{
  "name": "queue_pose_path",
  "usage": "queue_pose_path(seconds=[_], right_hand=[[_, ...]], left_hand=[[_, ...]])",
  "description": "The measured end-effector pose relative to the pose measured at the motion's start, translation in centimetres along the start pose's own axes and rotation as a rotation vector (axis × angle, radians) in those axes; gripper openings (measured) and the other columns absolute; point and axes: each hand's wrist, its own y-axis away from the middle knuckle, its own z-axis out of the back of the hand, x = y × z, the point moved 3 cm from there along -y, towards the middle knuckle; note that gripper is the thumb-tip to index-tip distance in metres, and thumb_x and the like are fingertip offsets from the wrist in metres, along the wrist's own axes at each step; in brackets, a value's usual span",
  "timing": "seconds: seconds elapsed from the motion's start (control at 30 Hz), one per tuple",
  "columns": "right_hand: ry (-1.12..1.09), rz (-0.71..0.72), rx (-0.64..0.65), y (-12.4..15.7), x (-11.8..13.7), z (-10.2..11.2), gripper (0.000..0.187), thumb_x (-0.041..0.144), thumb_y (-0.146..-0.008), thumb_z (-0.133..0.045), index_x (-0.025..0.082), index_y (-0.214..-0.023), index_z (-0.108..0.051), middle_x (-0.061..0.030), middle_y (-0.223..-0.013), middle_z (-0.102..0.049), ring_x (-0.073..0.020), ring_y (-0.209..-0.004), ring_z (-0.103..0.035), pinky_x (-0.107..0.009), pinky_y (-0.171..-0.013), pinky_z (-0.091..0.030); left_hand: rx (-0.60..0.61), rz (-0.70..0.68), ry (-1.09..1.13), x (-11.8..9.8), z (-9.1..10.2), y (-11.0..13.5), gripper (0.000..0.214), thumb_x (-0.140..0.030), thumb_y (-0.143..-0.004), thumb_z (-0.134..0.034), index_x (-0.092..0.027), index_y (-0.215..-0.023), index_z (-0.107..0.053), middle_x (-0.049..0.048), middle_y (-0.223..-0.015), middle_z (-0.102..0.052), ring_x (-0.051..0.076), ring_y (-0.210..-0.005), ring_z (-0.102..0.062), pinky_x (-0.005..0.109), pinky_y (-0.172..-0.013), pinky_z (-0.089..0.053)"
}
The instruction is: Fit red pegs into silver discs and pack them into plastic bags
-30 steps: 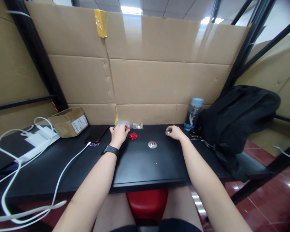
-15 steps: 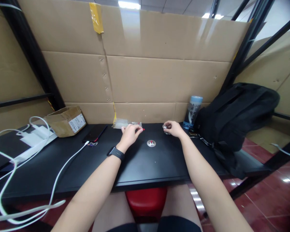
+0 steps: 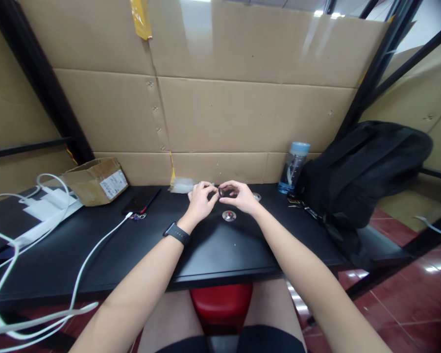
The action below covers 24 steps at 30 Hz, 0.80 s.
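Observation:
My right hand [image 3: 239, 197] grips a small dark brown round piece [image 3: 221, 192] between thumb and fingers, just above the black table. Close beside it, my left hand [image 3: 202, 200] has its fingers pinched near the brown piece's left side. What those left fingers hold, if anything, is hidden. Below the hands a silver disc with a red centre [image 3: 229, 215] lies flat on the table. Partly behind my right hand sits another shiny silver round piece [image 3: 257, 196].
A clear plastic bag [image 3: 183, 185] rests against the cardboard wall. To the left are a phone [image 3: 142, 201], an open cardboard box [image 3: 95, 182] and white cables [image 3: 81, 274]. A water bottle [image 3: 294, 167] and a black backpack [image 3: 360, 181] stand at the right.
My right hand has moved left from the silver piece, carrying the brown piece to my left hand. The red tip seen at my left fingers no longer shows. The view has shifted slightly.

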Motion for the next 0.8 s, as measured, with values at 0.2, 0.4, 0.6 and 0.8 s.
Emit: queue_pose_path(seconds=[0.2,0.4,0.6,0.8], right_hand=[[-0.042,0.015,-0.016,0.0,0.0,-0.4,0.045,0.031,-0.068,-0.087,0.021,-0.109,-0.070,-0.0073,-0.110,-0.077,-0.0230,-0.103,-0.073,-0.030,-0.079,-0.048],[-0.086,-0.034,-0.059,0.0,0.1,-0.8,0.042,0.032,-0.066,-0.089,0.020,-0.101,-0.070,-0.0070,-0.106,-0.077,-0.0225,-0.101,-0.073,-0.029,-0.078,-0.051],[-0.230,-0.130,-0.070,0.1,-0.5,-1.3,0.045,0.037,-0.063,-0.090,0.019,-0.096,-0.065,-0.0068,-0.099,-0.076,-0.0209,-0.094,-0.073,-0.030,-0.078,-0.055],[-0.171,-0.191,-0.003,-0.1,-1.4,-1.2,0.035,0.053,-0.087,-0.066,0.018,-0.091,-0.066,-0.0038,-0.090,-0.072,-0.0174,-0.086,-0.068,-0.027,-0.071,-0.053]], left_hand=[[-0.029,-0.002,-0.027,0.0,0.1,-0.1,0.010,-0.031,-0.092,-0.063,-0.025,-0.094,-0.071,0.0062,-0.116,-0.065,0.028,-0.116,-0.054,0.044,-0.094,-0.041],[-0.070,-0.043,-0.018,0.0,0.4,0.0,0.009,-0.028,-0.091,-0.064,-0.024,-0.095,-0.071,0.0065,-0.113,-0.064,0.027,-0.111,-0.056,0.044,-0.093,-0.042],[-0.087,-0.120,-0.064,-0.4,0.6,0.1,0.007,-0.026,-0.090,-0.065,-0.022,-0.092,-0.070,0.0085,-0.113,-0.063,0.028,-0.112,-0.055,0.044,-0.093,-0.042],[-0.117,-0.116,-0.070,-0.5,0.7,0.1,0.008,-0.029,-0.089,-0.067,-0.023,-0.089,-0.072,0.0083,-0.113,-0.063,0.028,-0.112,-0.054,0.044,-0.093,-0.041]])
